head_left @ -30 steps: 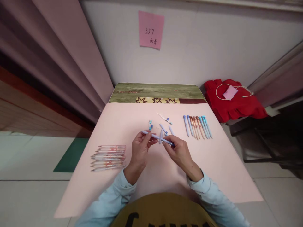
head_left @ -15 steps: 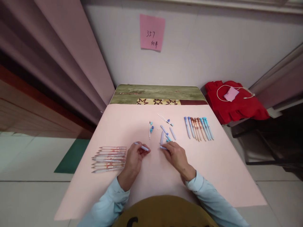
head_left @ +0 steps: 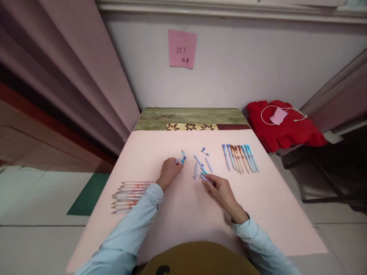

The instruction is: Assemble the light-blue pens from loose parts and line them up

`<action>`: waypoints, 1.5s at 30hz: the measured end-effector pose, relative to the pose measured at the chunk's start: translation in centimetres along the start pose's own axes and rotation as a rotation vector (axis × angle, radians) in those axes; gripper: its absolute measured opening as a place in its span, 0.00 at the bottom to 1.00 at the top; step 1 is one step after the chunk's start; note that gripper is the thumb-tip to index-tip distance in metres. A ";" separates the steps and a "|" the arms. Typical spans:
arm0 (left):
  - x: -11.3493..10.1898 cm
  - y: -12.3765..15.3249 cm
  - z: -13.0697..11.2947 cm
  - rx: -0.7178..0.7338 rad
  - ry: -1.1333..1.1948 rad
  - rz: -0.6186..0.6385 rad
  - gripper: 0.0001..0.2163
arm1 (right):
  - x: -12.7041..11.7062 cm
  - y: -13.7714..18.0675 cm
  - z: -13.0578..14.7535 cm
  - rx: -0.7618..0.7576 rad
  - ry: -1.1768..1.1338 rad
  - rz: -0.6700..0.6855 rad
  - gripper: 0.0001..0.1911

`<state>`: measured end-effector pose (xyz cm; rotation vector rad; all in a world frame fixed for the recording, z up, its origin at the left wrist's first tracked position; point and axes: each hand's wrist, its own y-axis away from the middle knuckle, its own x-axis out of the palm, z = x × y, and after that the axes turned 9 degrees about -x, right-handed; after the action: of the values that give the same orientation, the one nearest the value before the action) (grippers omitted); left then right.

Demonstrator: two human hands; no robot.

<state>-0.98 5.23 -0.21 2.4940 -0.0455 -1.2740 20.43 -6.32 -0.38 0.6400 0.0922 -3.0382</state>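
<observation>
My left hand (head_left: pixel 169 172) reaches forward on the pink sheet (head_left: pixel 172 214), fingers curled round a pale blue pen part, its fingertips beside a white refill and small blue caps (head_left: pixel 182 156). My right hand (head_left: pixel 219 187) rests on the sheet with fingers pinched on a blue pen piece (head_left: pixel 204 177). Loose pen barrels (head_left: pixel 200 165) lie between and just beyond both hands. A thin refill with a blue tip (head_left: pixel 200 148) lies farther back.
A row of several assembled pens (head_left: pixel 240 157) lies at the right on the sheet. Several white and pink pens (head_left: pixel 132 194) are stacked at the left edge. A red cloth with a white cable (head_left: pixel 283 124) sits beside the table. A pink note (head_left: pixel 182 48) hangs on the wall.
The pen held between both hands was pulled apart. My left hand then moved forward to the refill and caps with its part; my right hand lowered to the sheet near the loose barrels.
</observation>
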 end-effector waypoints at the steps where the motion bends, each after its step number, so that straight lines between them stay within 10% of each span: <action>1: 0.1 -0.2 0.1 -0.016 -0.011 -0.003 0.07 | -0.1 0.0 0.0 0.010 -0.017 -0.001 0.16; 22: -1.3 1.2 1.0 0.042 0.004 -0.019 0.07 | -0.6 -2.3 1.8 0.102 -0.380 -0.101 0.17; 34: -3.9 8.8 -0.6 0.064 0.699 0.409 0.09 | -2.6 -3.2 2.7 0.087 -0.517 -0.141 0.18; 45: -6.1 10.6 -1.6 0.060 0.842 0.081 0.07 | -3.1 -3.6 3.9 0.067 -0.753 -0.158 0.17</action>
<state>-2.09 -3.24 8.74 2.8316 0.0205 -0.1230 21.52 -2.93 4.63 -0.5537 0.0156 -3.2043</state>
